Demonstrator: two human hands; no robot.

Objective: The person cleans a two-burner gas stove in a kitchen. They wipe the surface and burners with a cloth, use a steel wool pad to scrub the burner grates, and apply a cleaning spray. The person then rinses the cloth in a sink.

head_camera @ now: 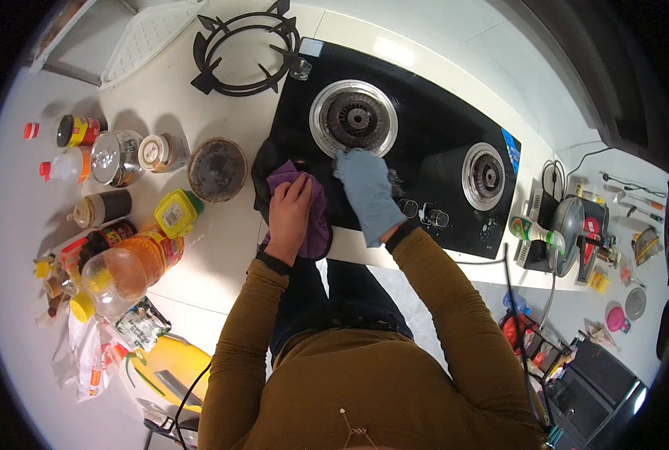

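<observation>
My left hand (291, 211) is bare and rests on a purple cloth (318, 225) over the left front edge of a black glass gas cooktop (424, 149). A dark cloth lies beside and partly under the purple one. My right hand (368, 194) wears a light blue-grey mitt or cloth covering the fingers; it lies on the glass just in front of the large left burner (358, 118). Whitish smears show beside it. Two control knobs (437, 218) sit to its right, with the smaller right burner (483, 176) beyond.
A black pan support (245, 53) lies on the counter at the upper left. Left of the cooktop stand a round brown-stained dish (217, 170), jars and oil bottles (115, 275). A spray bottle (537, 235) and a lidded pan (569, 236) are at the right.
</observation>
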